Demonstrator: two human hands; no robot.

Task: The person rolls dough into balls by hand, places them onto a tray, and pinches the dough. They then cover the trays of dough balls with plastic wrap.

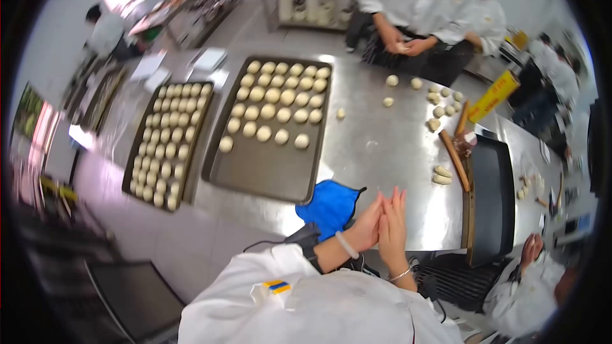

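My left hand (364,224) and my right hand (393,226) are pressed palm to palm over the near edge of the steel table (376,153). Both sets of fingers point forward, closed together. Whatever may lie between the palms is hidden. Just left of my hands is a blue cloth (328,209). Beyond it, a large dark baking tray (261,169) carries rows of round dough balls (272,95), with bare metal at its near end. One small dough piece (340,113) sits alone on the steel to the tray's right.
A fuller tray (198,135) stands at left. Dough pieces (438,111), a rolling pin (454,160), a yellow box (494,97) and a dark tray (494,191) occupy the right side. Opposite, a person (414,0) handles dough; another person (526,293) is close at right.
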